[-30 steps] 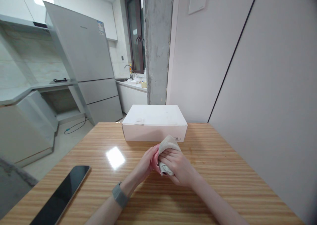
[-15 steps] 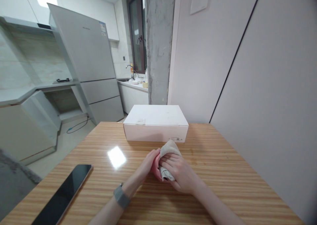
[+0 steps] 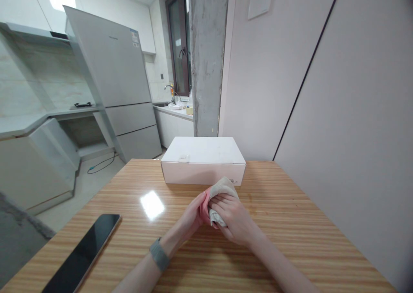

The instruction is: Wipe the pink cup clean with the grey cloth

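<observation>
Above the middle of the table, my left hand [image 3: 195,211] is closed round the left side of a pink object [image 3: 204,207]. Only its curved, smooth side shows; the rest is hidden by the cloth and fingers, so its exact kind cannot be told. My right hand [image 3: 235,215] grips a light grey cloth [image 3: 226,187], pressing it into or against the pink object with bent fingers. One fold of the cloth sticks up beyond the knuckles, and another hangs out below the fingers. A grey-banded watch [image 3: 159,254] is on my left wrist.
Behind my hands a closed white box [image 3: 204,172] stands on the striped wooden table [image 3: 290,232]. A black phone [image 3: 84,252] lies at the left. Farther back are a tall fridge [image 3: 109,65] and a sink counter; a pale wall rises at the right.
Both hands, with the pink object and the cloth, have risen slightly, and the cloth's upper fold has shifted a little to the right. The box and phone stay put.
</observation>
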{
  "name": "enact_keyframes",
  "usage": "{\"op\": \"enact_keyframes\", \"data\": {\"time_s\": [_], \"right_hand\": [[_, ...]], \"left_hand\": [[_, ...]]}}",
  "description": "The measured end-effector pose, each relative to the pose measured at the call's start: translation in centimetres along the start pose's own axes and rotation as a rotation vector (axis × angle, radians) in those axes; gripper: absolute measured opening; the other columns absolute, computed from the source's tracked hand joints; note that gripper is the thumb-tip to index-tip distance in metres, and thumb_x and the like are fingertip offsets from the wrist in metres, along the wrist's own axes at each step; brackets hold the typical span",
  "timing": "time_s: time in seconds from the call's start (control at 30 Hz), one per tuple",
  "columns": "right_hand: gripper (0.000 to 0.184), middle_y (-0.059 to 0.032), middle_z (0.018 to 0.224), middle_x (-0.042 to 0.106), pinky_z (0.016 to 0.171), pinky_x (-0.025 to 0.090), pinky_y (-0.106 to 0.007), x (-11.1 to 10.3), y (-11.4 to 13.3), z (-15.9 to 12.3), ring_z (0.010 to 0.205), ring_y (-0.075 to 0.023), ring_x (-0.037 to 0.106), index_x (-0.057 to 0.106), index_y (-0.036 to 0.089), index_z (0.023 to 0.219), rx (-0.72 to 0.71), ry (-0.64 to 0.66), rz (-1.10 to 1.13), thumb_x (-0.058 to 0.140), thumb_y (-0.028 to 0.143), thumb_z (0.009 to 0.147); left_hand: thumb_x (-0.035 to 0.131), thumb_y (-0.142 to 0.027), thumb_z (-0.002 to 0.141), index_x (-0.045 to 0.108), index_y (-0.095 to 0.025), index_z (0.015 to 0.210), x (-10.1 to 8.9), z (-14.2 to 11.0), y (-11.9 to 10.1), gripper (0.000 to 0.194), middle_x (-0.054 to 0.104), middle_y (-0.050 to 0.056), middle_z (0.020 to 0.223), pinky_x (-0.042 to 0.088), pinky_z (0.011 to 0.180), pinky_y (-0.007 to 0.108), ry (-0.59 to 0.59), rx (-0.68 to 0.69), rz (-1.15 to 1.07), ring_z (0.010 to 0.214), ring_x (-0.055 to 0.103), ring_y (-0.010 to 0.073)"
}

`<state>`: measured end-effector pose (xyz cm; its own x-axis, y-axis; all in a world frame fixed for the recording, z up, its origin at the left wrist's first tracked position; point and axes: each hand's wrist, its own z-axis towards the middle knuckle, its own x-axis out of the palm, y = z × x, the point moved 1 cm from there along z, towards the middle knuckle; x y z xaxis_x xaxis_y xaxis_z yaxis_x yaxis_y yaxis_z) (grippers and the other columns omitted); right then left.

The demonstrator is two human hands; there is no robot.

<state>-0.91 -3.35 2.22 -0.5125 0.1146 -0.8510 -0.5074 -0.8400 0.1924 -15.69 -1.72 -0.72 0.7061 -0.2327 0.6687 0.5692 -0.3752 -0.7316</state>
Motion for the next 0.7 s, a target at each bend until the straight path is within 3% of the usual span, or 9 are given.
{"op": "enact_keyframes", "data": {"time_s": [0.07, 0.2, 0.33, 0.5, 0.6, 0.7], "right_hand": [[0.039, -0.0182, 0.123, 0.063, 0.107, 0.038, -0.05, 0.1, -0.3, -0.1, 0.116, -0.0289, 0.057, 0.057, 0.012, 0.118, 0.033, -0.02, 0.0, 0.047, 0.026, 0.083], [0.039, -0.0196, 0.121, 0.064, 0.105, 0.04, -0.051, 0.3, -1.0, -0.6, 0.115, -0.0297, 0.057, 0.058, 0.011, 0.116, 0.014, -0.046, -0.008, 0.043, 0.027, 0.084], [0.04, -0.0176, 0.118, 0.066, 0.101, 0.043, -0.051, 0.4, -0.6, -1.0, 0.11, -0.0296, 0.06, 0.057, 0.012, 0.117, -0.056, -0.068, 0.013, 0.04, 0.029, 0.085], [0.039, -0.017, 0.113, 0.068, 0.1, 0.044, -0.048, 0.7, 1.0, -0.5, 0.105, -0.0292, 0.061, 0.059, 0.012, 0.111, -0.126, -0.052, 0.044, 0.042, 0.031, 0.082], [0.037, -0.0167, 0.112, 0.068, 0.1, 0.044, -0.048, 0.8, 1.4, -0.3, 0.104, -0.0284, 0.062, 0.059, 0.013, 0.109, -0.131, -0.049, 0.064, 0.041, 0.03, 0.08], [0.039, -0.0163, 0.111, 0.069, 0.097, 0.045, -0.048, 0.8, 1.3, -0.5, 0.102, -0.0277, 0.063, 0.058, 0.014, 0.111, -0.134, -0.045, 0.085, 0.038, 0.029, 0.08]], "left_hand": [[0.056, -0.04, 0.089, 0.062, -0.013, 0.119, 0.1, 0.0, 0.1, 0.041, 0.068, 0.011, 0.106, 0.049, 0.063, 0.028, 0.06, 0.003, -0.021, 0.083, 0.062, 0.019], [0.055, -0.034, 0.089, 0.061, -0.014, 0.122, 0.6, -0.2, -0.1, 0.039, 0.064, 0.011, 0.121, 0.048, 0.084, 0.03, 0.089, 0.01, -0.078, 0.108, 0.059, 0.0226], [0.056, -0.04, 0.087, 0.067, -0.007, 0.109, 0.9, -0.3, -0.6, 0.041, 0.07, 0.013, 0.108, 0.043, 0.096, 0.032, 0.056, -0.031, -0.072, 0.108, 0.06, 0.0243], [0.058, -0.048, 0.085, 0.071, -0.01, 0.082, 0.6, -0.2, -1.1, 0.039, 0.073, 0.009, 0.08, 0.046, 0.084, 0.029, 0.036, -0.04, -0.034, 0.084, 0.065, 0.0197], [0.062, -0.046, 0.082, 0.07, -0.011, 0.077, 0.5, -0.4, -1.6, 0.037, 0.071, 0.008, 0.076, 0.044, 0.086, 0.029, -0.033, -0.08, 0.114, 0.083, 0.063, 0.0194], [0.064, -0.043, 0.081, 0.071, -0.01, 0.077, 0.5, -0.5, -2.2, 0.034, 0.072, 0.007, 0.079, 0.039, 0.094, 0.032, -0.045, -0.034, 0.306, 0.09, 0.061, 0.0214]]}}
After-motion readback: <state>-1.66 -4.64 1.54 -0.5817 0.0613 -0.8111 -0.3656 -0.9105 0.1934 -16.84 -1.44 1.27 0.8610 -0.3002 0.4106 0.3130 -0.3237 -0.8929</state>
